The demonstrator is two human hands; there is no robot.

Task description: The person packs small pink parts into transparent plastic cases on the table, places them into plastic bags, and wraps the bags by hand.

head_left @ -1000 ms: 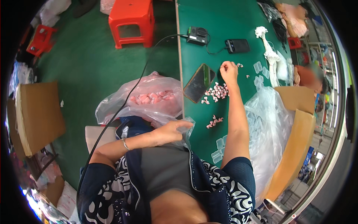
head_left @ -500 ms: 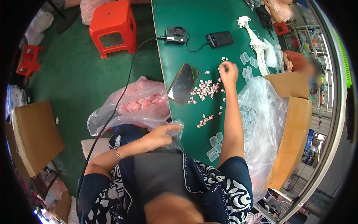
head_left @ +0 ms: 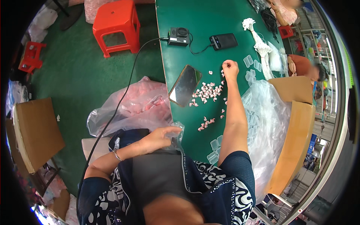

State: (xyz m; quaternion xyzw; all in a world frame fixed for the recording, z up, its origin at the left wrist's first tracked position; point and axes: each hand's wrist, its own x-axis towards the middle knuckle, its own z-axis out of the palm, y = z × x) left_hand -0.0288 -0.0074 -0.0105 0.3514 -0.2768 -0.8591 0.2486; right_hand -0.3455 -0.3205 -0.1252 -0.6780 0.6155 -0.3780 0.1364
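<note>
My left hand (head_left: 162, 137) is closed on the edge of a clear plastic bag (head_left: 179, 137) by my lap, at the table's near edge. Farther out over the green table, the fingertips of my right hand (head_left: 231, 69) are pinched together; whatever is between them is too small to make out. Small pink-and-white curled pieces (head_left: 208, 91) lie in a loose pile to the near left of that hand. A smaller cluster of the same pieces (head_left: 205, 123) sits closer to me, and a few single ones are strewn beside my right forearm.
A phone (head_left: 185, 85) lies left of the pile. Beyond are a black fan-like device (head_left: 178, 36) and a cabled black power bank (head_left: 224, 41). Clear plastic cases (head_left: 214, 150) and a large plastic bag (head_left: 262, 131) flank my right arm. A bag of pink pieces (head_left: 138, 101) stands left.
My right hand has reached slightly farther away, and the single piece that lay beyond its fingertips no longer shows. My left hand keeps its hold on the bag.
</note>
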